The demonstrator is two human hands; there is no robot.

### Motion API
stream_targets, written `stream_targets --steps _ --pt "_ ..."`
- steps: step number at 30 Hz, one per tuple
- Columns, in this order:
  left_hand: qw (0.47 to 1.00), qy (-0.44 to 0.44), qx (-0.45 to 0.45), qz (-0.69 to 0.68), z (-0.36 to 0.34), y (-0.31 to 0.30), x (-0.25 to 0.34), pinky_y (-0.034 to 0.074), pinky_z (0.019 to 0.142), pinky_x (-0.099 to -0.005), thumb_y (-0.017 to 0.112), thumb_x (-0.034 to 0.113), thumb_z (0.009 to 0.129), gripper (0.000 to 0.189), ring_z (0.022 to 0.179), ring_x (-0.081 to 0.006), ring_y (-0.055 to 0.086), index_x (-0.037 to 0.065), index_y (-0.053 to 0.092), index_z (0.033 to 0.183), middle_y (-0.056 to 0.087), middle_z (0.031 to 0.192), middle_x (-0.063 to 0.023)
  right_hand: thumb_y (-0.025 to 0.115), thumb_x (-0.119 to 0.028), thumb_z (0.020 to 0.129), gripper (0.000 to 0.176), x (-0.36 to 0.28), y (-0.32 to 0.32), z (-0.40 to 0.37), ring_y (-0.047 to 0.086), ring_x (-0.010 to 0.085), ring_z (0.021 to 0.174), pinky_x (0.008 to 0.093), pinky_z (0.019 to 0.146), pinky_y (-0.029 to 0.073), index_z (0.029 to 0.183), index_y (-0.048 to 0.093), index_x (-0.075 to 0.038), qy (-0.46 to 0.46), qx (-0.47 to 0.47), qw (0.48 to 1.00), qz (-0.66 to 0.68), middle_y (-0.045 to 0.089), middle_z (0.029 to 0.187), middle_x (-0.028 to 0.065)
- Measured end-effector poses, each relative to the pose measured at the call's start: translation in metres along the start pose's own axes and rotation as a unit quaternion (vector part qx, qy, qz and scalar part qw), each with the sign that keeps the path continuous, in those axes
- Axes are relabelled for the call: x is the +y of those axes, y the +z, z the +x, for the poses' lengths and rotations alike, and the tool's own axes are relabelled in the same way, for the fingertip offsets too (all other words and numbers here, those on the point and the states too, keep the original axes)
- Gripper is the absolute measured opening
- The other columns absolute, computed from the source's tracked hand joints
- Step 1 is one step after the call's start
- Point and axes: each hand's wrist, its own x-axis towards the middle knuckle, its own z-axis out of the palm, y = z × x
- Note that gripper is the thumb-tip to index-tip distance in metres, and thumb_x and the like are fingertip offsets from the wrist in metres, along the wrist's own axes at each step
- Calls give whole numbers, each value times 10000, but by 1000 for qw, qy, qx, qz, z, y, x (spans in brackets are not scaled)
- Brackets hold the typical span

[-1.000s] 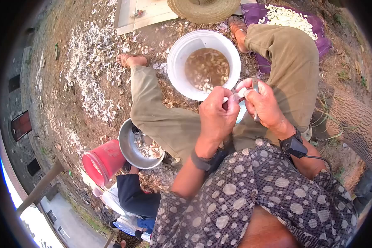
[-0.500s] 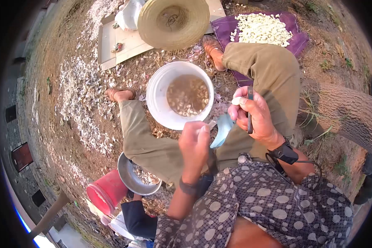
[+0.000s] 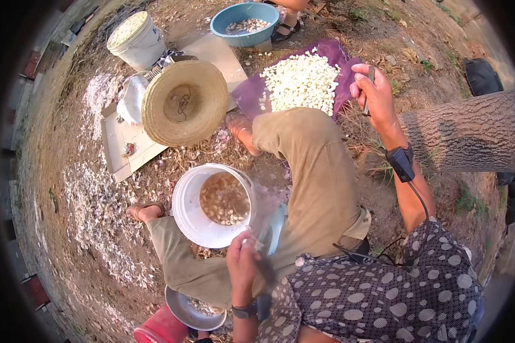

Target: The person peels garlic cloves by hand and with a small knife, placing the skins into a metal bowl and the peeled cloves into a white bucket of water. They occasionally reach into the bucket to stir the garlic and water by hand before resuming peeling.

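Two hands, well apart: hold your right hand (image 3: 373,96), curled round the knife (image 3: 368,91), low near the cloves (image 3: 300,83); your left hand (image 3: 241,262), its grip too blurred to tell, hovers beside the bucket (image 3: 183,214).

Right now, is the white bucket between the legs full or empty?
Partly full: the bucket holds murky brown water with pale cloves in it, its surface well below the rim.

A smooth white plastic bucket (image 3: 183,212) at centre, a coarse-woven straw hat (image 3: 184,103) upper left, matt purple cloth (image 3: 247,96) at top, rough-barked log (image 3: 469,134) at right, shiny metal bowl (image 3: 180,304) below.
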Motion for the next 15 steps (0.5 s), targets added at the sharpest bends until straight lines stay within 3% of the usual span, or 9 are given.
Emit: stream_targets --steps 4,8,12,15 --pt "998 13 -10 -65 -6 1 -8 453 588 -233 506 149 1054 236 671 -74 501 20 520 1252 556 887 -16 529 -128 1029 160 3 -5 -54 465 34 591 191 499 355 1132 600 -27 11 28 999 35 591 744 3" --pt "997 22 -31 -64 -11 -8 -15 405 542 -218 504 178 1058 160 646 -54 449 61 493 1167 527 840 -4 540 -117 1026 130 0 18 -113 440 34 565 193 480 329 1095 601 -26 7 23 996 90 579 731 7" --pt "995 69 26 -67 -15 -8 -14 318 511 -189 519 222 1058 134 625 -23 378 106 505 1124 449 779 57 550 -125 1033 132 -13 55 -161 430 32 570 189 490 325 1108 601 -30 13 -72 986 148 582 742 19" --pt "983 62 34 -172 -23 -10 -18 303 486 -196 544 315 1061 207 606 -14 363 117 536 1001 440 756 68 554 -125 1036 130 -17 93 -201 460 38 605 187 530 354 1110 602 -29 50 -178 972 148 585 764 18"
